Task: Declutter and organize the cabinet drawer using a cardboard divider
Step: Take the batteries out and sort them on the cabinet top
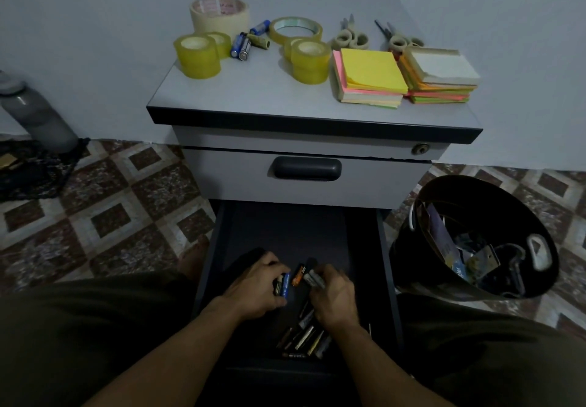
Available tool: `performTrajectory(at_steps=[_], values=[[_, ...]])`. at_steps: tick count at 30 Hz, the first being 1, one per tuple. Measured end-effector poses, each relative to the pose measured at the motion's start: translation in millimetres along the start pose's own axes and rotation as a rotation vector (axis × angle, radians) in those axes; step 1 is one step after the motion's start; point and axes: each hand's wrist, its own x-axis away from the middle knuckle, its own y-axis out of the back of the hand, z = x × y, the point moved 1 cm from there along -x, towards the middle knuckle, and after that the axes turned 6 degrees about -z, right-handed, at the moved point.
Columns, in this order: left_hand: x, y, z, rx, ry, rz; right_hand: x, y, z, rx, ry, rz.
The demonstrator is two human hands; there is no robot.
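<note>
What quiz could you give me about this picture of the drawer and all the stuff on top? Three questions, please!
1. True or false: the drawer that the hands reach into is closed.
2. Pick one: what do the fingers of the left hand hold? A) batteries B) a pencil C) a spoon
3. Fill the gap: ___ pairs of scissors lie on the cabinet top.

Key: 1 false; 2 A; 3 two.
</note>
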Motion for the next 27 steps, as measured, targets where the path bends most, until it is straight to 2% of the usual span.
performTrajectory(at_steps=[11,16,22,27], values=[[6,0,-1,-0.059,-0.157,0.012,3,5,-1,-0.226,-0.117,0.003],[6,0,3,-0.037,-0.129,-0.027,4,9,2,-0.325,-0.195,-0.041],[13,11,3,0.130,-0.043,-0.147,8,12,6,-0.441,-0.281,-0.089],[22,34,-16,0.205,-0.040,-0.231,7,29,23,-0.526,-0.260,-0.039]])
